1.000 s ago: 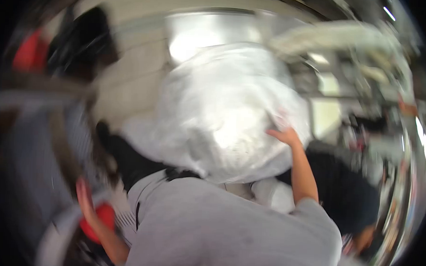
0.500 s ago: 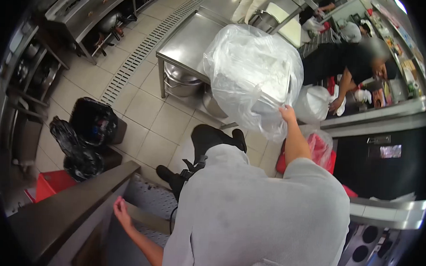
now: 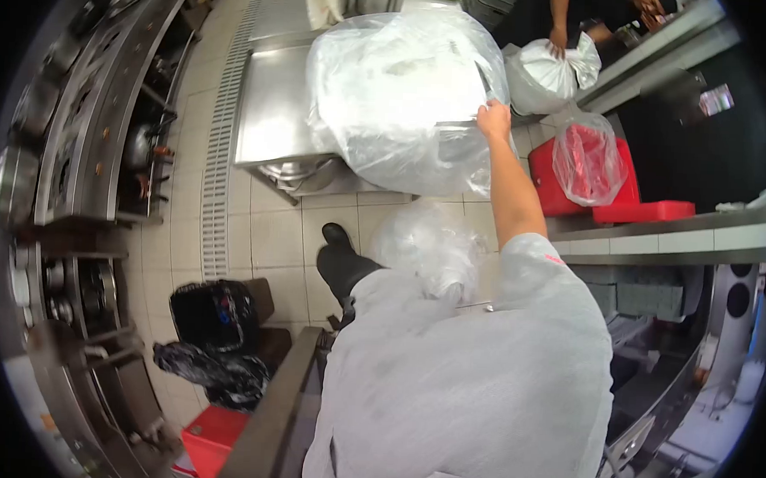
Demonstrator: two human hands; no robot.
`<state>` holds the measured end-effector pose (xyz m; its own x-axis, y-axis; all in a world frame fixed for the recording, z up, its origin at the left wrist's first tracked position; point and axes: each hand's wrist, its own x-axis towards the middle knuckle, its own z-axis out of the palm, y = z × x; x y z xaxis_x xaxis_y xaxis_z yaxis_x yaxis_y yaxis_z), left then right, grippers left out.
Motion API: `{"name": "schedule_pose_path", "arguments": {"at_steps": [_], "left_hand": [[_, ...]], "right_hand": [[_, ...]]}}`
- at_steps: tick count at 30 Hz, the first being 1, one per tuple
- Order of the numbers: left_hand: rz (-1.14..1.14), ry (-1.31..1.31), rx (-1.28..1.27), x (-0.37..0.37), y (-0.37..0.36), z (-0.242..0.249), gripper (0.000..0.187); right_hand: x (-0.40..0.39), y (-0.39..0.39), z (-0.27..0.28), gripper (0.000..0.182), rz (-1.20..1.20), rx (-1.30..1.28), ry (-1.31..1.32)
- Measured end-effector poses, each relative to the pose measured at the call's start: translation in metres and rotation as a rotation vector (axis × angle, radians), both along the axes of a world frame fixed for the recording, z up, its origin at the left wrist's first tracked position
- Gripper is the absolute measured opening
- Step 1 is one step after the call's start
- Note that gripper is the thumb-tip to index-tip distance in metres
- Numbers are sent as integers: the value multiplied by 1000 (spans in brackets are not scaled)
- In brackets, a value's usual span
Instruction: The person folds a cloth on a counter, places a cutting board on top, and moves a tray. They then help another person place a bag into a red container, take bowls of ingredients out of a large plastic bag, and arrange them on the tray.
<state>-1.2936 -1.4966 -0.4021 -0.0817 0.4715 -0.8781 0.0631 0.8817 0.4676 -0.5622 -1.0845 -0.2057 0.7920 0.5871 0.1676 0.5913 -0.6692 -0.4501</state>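
My right hand (image 3: 494, 120) reaches forward, its fingers closed at the near right corner of a metal tray (image 3: 482, 79) wrapped in a large clear plastic bag (image 3: 343, 88). Whitish contents show inside the bag, which rests on a steel table (image 3: 273, 106) and hangs over its near edge. Another crumpled clear plastic bag (image 3: 430, 245) lies low in front of my body, between me and the table. My left hand is out of sight.
At the top right a person's hand (image 3: 558, 43) touches a tied white bag (image 3: 548, 75). Below it stands a red container (image 3: 621, 177) with a clear bag over it. A black-lined bin (image 3: 217, 317) and a red box (image 3: 213, 441) are at lower left. A floor drain (image 3: 219, 181) runs along the tiles.
My view has turned and come closer to the table. My left hand has left the picture. The crumpled clear bag now shows before my body. My right hand stays at the tray corner.
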Motion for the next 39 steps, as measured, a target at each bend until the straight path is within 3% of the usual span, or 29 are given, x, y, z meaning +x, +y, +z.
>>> {"name": "schedule_pose_path", "arguments": {"at_steps": [5, 7, 10, 12, 14, 15, 17, 19, 20, 22, 24, 25, 26, 27, 28, 30, 32, 35, 36, 38, 39], "left_hand": [[-136, 93, -73, -64, 99, 22, 21], [-221, 114, -76, -88, 148, 27, 21], [-338, 149, -75, -115, 221, 34, 21], [-464, 141, 30, -133, 275, 17, 22], [-672, 98, 389, -150, 342, -11, 22], [-297, -572, -52, -146, 390, 18, 25], [-549, 166, 121, -73, 441, 73, 27], [-758, 212, 96, -66, 495, 44, 28], [-856, 116, 20, -72, 522, 17, 30], [-927, 164, 110, -35, 522, 25, 31], [-976, 147, 242, 19, 515, 41, 33], [-985, 91, 258, 44, 506, 46, 33], [-1035, 62, 291, 65, 498, 42, 32], [-1109, 41, 268, 93, 487, 50, 34], [-1223, -24, 303, 113, 480, 38, 35], [-1396, -102, 319, 179, 457, 55, 37], [-1616, -129, 311, 265, 436, 102, 37], [-1690, -176, 428, 372, 411, 106, 38], [-1765, -217, 424, 412, 400, 114, 39], [-1810, -237, 444, 482, 379, 110, 40], [-1915, -203, 446, 515, 366, 96, 40]], "right_hand": [[-17, 38, -12, 47, -293, -73, 158], [-18, 34, -8, 51, -234, -18, 116], [3, -2, -36, 48, 64, 192, 34], [-10, -38, -26, 46, 17, 231, -36], [-31, -92, -23, 43, -42, 265, -90], [-44, -124, -30, 41, -76, 268, -76], [-74, -203, -44, 39, -120, 55, 41], [-111, -291, -57, 37, -171, -164, 409], [-137, -356, -107, 39, -234, -144, 400], [-186, -475, -154, 37, -171, -792, 671], [-270, -530, -117, 37, -423, -1067, 878], [-301, -533, -85, 39, -645, -986, 947], [-329, -601, -142, 32, -633, -1081, 1018], [-344, -609, -132, 31, -774, -925, 1263], [-361, -612, -140, 31, -772, -915, 1274], [-375, -611, -175, 26, -900, -567, 1544], [-324, -577, -194, 24, -869, -305, 1640], [-211, -494, -136, 20, -639, -258, 1322], [-184, -501, -172, 19, -811, 104, 1483], [-105, -527, -223, 18, -683, 58, 1385], [-58, -551, -265, 18, -405, -137, 1313]]}}
